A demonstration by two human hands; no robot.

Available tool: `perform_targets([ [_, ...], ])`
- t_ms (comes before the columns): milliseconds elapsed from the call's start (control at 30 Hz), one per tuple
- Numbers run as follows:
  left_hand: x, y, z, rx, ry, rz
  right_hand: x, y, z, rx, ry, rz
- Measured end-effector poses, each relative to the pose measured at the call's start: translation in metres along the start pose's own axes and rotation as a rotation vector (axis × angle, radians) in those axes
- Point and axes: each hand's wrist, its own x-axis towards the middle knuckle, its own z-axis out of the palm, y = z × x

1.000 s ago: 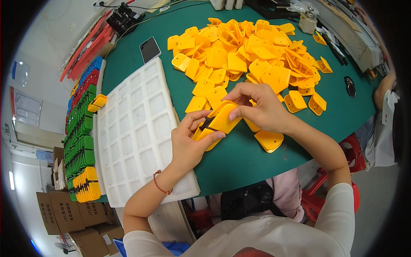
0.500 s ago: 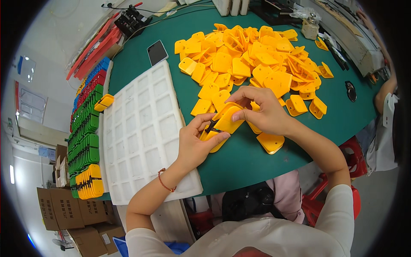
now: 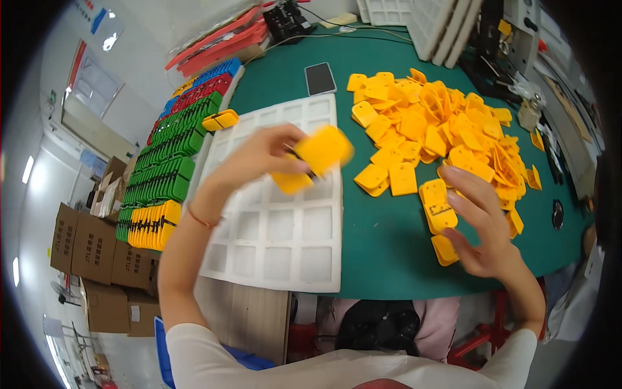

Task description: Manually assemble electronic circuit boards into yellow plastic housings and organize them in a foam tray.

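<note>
My left hand (image 3: 267,154) is raised over the white gridded tray, closed on a yellow plastic clip (image 3: 324,150) with a dark strip at its middle; motion blurs the clip. My right hand (image 3: 481,227) is at the near edge of the yellow pile, thumb and fingers apart and curved. Just beside its fingertips lies a yellow piece (image 3: 437,204) with small dark marks, and below that another yellow piece (image 3: 444,250). The heap of loose yellow plates (image 3: 414,123) spreads behind and around the right hand. Whether the right fingertips touch any piece is hard to tell.
The white tray (image 3: 304,266) lies on the green table (image 3: 382,259). Along its left stand rows of green clips (image 3: 159,178), yellow clips (image 3: 154,225), red and blue ones. One yellow clip (image 3: 220,120) rests on the tray's edge. A phone (image 3: 320,79) lies behind; cardboard boxes (image 3: 94,249) stand left.
Both hands held the yellow clip together before. My left hand has carried it left over the tray; my right hand has let go and moved right. The view has shifted.
</note>
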Motion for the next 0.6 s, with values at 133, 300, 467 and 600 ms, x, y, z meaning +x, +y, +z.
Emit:
perform_targets([
  [133,-0.015,-0.043,-0.107,0.738,0.586,0.118,-0.031,0.004,-0.039,-0.401,-0.114,0.112],
  [300,-0.014,-0.093,-0.178,1.227,0.788,0.071,-0.048,0.019,-0.064,-0.607,-0.116,0.301],
  [467,0.001,-0.127,-0.186,1.25,0.791,0.025,-0.06,0.02,-0.067,-0.687,-0.166,0.333],
  [600,0.015,-0.135,-0.184,1.229,0.781,0.029,-0.064,0.012,-0.074,-0.736,-0.212,0.339],
])
